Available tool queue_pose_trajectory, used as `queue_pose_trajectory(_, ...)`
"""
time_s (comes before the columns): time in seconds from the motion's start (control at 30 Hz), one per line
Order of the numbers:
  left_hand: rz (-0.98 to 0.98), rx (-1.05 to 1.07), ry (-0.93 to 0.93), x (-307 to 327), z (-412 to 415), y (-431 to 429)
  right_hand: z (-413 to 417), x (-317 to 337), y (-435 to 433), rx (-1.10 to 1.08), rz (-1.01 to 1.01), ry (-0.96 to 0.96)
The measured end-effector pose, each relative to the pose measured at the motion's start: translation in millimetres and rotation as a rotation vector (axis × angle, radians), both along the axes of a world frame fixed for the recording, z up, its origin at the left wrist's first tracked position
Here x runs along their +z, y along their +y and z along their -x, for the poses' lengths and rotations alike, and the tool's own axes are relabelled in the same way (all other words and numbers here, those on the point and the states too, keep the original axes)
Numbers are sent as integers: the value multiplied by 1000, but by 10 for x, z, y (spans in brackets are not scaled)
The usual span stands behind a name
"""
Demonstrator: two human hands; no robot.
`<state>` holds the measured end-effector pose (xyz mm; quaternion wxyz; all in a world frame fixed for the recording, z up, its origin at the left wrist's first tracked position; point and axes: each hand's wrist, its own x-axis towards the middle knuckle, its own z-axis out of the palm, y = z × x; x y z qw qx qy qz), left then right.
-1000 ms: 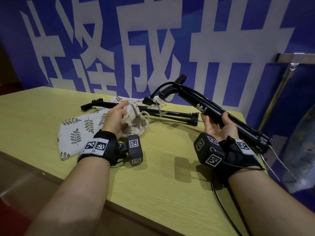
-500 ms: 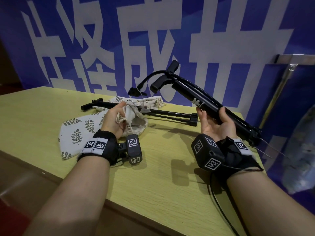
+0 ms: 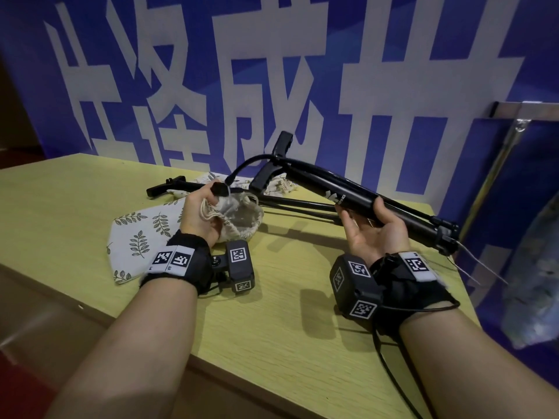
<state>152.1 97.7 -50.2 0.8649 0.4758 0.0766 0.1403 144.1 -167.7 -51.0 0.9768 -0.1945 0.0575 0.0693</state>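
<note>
Above the far right of the yellow table, the right hand curls fingers round a black pump marked "…ING"; the left hand pinches the cloth bag mouth; behind, blue wall, big white Chinese characters

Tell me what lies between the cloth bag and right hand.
Head view: between cloth bag and right hand, bare shadowed table; another pump lies behind.

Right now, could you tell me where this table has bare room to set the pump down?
Bare tabletop lies between the left hand and the right hand, toward the near edge, and left of the leaf-print bag. The back is crowded with the bag's mouth and a second pump behind it.
</note>
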Motion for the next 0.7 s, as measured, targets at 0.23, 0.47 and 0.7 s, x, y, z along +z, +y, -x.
queue_pose_trajectory(0.23,125,145,74,45,-9,10,-14,11,6,-123,45,51)
queue_pose_trajectory(0.47,205,97,-15,61,43,31,-48,4,-15,-147,73,91)
queue_pose_trajectory(0.7,254,97,9,100,138,-2,-107,-41,-47,-152,35,91)
